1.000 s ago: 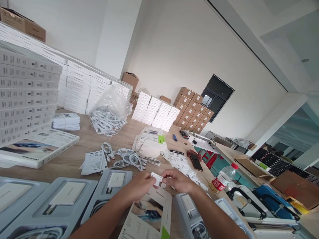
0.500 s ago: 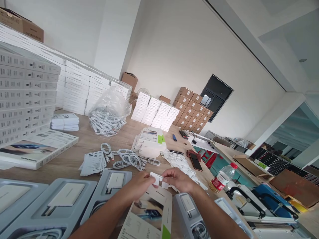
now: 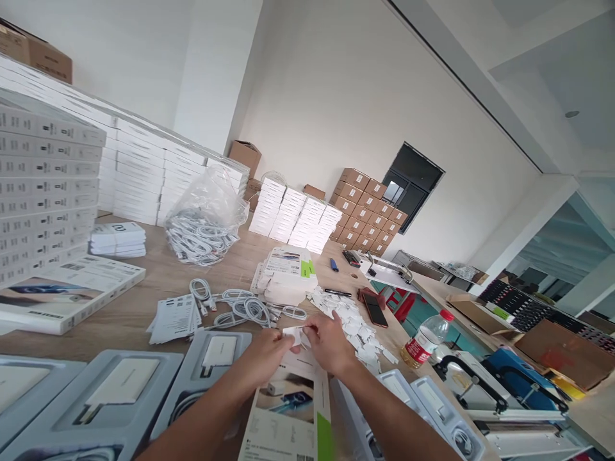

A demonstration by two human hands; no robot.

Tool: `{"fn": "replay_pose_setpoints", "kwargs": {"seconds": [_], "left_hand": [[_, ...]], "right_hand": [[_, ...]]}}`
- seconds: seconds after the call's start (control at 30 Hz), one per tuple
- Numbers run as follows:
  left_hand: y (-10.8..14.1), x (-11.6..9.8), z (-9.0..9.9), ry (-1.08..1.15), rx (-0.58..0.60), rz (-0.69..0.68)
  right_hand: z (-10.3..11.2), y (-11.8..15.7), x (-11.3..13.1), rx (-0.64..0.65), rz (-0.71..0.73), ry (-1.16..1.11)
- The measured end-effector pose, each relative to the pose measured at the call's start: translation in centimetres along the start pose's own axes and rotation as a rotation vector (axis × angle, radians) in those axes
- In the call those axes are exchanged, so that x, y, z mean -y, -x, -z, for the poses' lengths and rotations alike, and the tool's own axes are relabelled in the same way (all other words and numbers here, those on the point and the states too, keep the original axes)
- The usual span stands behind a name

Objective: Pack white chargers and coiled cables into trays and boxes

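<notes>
A printed packaging box (image 3: 293, 422), white with a phone picture and a green corner, lies before me. My left hand (image 3: 270, 351) pinches a small white flap (image 3: 291, 333) at its far end between thumb and fingers. From the other side, my right hand (image 3: 330, 342) has its fingers closed on the same flap; its fingertips are partly hidden. To the left, grey-blue trays (image 3: 132, 384) hold white chargers and coiled cables. More such trays (image 3: 425, 394) sit beyond my right forearm.
White cables (image 3: 247, 307), leaflets (image 3: 175, 317) and stacked flat cartons (image 3: 283, 275) lie ahead. Scattered white paper pieces (image 3: 353, 323), a phone (image 3: 374, 310) and a bottle (image 3: 427, 336) are to the right. Tall white box stacks (image 3: 43, 186) stand left.
My right hand has turned and shifted slightly left and up over the flap. The flap shows less between the hands. Trays on the right are more visible as the view moved slightly.
</notes>
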State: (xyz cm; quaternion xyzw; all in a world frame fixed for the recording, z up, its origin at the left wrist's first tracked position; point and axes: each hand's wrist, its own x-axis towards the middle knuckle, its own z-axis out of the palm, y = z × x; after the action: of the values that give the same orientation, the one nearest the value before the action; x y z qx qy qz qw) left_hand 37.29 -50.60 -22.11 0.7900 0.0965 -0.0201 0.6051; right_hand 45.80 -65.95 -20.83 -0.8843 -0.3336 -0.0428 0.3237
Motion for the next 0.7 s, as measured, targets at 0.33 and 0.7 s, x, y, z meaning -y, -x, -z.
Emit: {"fn": "replay_pose_setpoints", "kwargs": {"seconds": [0.33,0.7], "left_hand": [[-0.8,0.8,-0.2,0.084,-0.083,-0.09],[-0.2,0.2,0.5,0.081,-0.102,-0.037]], "right_hand": [[-1.5,-1.7,-2.7,0.053,-0.083,-0.359],[2.2,-2.4,-7.5,-0.111,-0.181,-0.172]]}}
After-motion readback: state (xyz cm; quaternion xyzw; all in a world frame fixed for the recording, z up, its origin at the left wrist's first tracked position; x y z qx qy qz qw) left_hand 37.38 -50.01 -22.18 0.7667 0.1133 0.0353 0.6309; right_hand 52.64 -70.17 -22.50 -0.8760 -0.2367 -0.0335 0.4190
